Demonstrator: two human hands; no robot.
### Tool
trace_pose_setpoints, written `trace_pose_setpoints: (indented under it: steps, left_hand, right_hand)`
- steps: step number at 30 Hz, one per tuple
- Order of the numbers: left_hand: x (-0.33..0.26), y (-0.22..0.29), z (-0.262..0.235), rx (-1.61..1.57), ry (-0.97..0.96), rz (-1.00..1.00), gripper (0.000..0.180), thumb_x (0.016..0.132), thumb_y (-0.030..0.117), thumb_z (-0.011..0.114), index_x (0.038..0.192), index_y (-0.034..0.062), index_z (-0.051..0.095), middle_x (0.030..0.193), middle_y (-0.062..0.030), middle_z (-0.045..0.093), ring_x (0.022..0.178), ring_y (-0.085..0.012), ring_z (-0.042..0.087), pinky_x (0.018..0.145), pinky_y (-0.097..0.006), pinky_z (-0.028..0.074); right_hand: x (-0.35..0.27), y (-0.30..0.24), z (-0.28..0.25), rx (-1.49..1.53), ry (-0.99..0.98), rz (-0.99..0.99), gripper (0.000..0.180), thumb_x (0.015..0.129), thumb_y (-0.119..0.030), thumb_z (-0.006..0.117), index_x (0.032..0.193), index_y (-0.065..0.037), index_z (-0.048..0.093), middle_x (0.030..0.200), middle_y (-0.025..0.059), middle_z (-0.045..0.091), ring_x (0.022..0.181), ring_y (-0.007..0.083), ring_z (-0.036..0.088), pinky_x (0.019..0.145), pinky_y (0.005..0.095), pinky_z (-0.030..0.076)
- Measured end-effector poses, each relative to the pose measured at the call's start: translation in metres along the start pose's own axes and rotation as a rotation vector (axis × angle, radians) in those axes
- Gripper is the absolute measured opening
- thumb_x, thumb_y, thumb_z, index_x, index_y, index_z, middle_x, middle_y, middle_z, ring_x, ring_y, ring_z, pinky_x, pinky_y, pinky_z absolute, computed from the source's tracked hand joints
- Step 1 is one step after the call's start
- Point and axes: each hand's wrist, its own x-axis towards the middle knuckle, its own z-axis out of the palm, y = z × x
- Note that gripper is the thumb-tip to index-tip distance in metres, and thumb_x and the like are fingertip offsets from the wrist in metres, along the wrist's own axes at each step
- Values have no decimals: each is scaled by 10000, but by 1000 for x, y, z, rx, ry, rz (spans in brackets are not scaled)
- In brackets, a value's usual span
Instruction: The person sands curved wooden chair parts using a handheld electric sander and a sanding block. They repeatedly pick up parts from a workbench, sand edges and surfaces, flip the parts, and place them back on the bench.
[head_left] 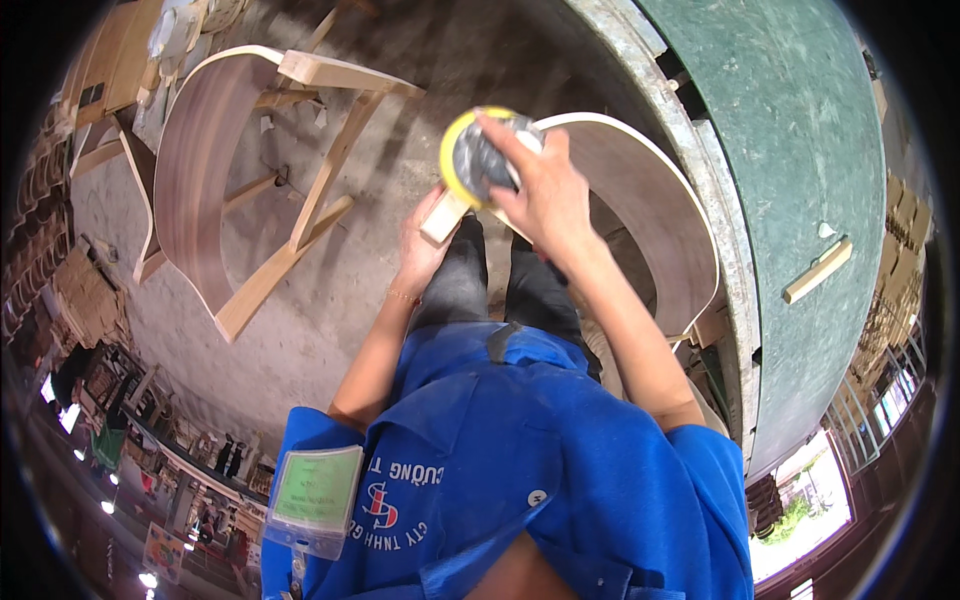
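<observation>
In my right hand (545, 190) is a round grey disc with a yellow rim (460, 165), possibly a sanding pad. Its face is blotchy and slightly blurred. It sits over a pale wooden bar (441, 222), hiding part of it; whether they touch I cannot tell. My left hand (420, 245) is closed on that bar near its squared end, its fingers partly hidden. To the right of my right hand curves a wooden chair back (655, 200) with a light edge; whether the bar belongs to it is hidden behind the disc and my hand.
A wooden chair frame (195, 175) with a curved back lies tipped on the concrete floor (340, 290) at left, legs outward. Close on my right stands a green-topped table (790, 200) with a small wooden block (818, 271) on it. Stacked wooden parts (90, 290) stand far left.
</observation>
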Motion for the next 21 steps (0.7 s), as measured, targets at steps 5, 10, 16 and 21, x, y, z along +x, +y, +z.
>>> trace_pose_setpoints:
  steps: [5,10,16,21]
  left_hand:
    - [-2,-3,4,-109,60,90,511,832,43,691,1324,67,555,1144,-93,686,1057,-165,646,901,-300,495]
    - [0,-6,2,31,53,90,509,822,91,728,1299,35,561,1087,-110,694,974,-190,675,847,-304,515]
    - [4,-14,1,54,40,75,472,822,61,719,1271,33,576,1090,-108,692,984,-182,672,843,-301,514]
    - [0,-23,6,34,53,96,496,819,58,727,1289,42,569,1100,-92,687,983,-170,663,859,-300,510]
  right_hand:
    - [15,-3,0,-52,19,20,852,687,-108,769,1399,-425,424,1090,222,449,875,386,636,714,429,564]
    - [13,-10,4,-4,-1,17,821,703,-108,749,1389,-443,446,1059,195,498,908,389,625,769,454,551]
    - [14,-10,5,-33,-10,35,839,690,-117,755,1394,-437,427,1063,221,457,860,406,640,709,447,565]
    - [19,-9,5,-45,37,28,786,716,-161,764,1381,-443,453,1037,209,489,900,396,630,750,452,553]
